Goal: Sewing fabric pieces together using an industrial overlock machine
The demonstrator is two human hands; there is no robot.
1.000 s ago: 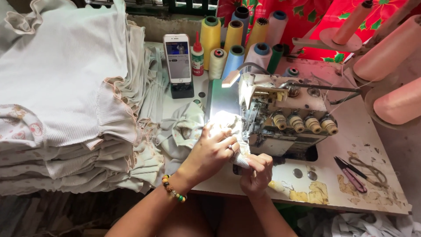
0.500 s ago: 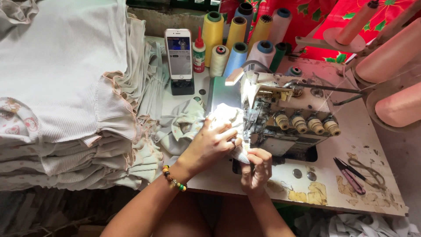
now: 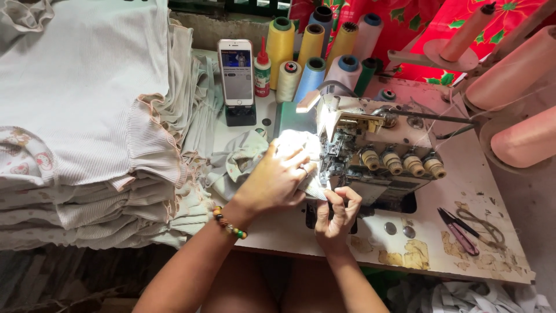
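A grey overlock sewing machine stands on the worn white table, its lamp glaring on a piece of white fabric at the needle. My left hand, with a bead bracelet at the wrist, lies flat on this fabric just left of the presser foot. My right hand pinches the fabric's edge in front of the machine. The needle area is partly hidden by my fingers and the glare.
A tall stack of white ruffled garments fills the left. A phone on a stand, a small glue bottle and several thread cones sit behind. Thread snips lie at the right; large pink cones are far right.
My hands have stayed at the needle, with the fingers shifting slightly on the fabric. The view has drifted a little.
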